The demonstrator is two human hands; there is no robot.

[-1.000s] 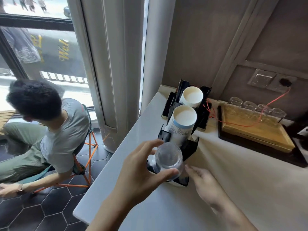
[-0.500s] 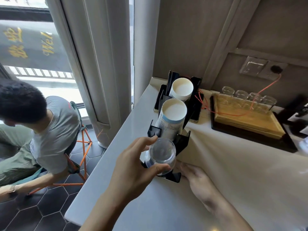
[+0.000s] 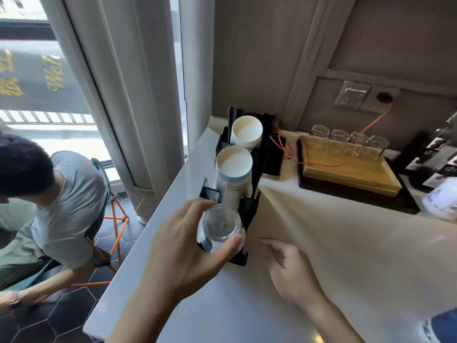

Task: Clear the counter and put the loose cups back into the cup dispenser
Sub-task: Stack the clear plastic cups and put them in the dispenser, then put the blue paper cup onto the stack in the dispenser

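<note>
Gripping the clear cup [image 3: 220, 227] in the dispenser [image 3: 249, 214], the left hand [image 3: 180, 253] curls; right hand [image 3: 291, 271] rests loosely open.

Clear plastic cups [image 3: 220, 227] (apparently stacked) in black dispenser's [image 3: 250, 212] nearest slot.

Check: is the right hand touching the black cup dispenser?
Apart. The head view shows bare counter between the right hand and the black cup dispenser.
</note>
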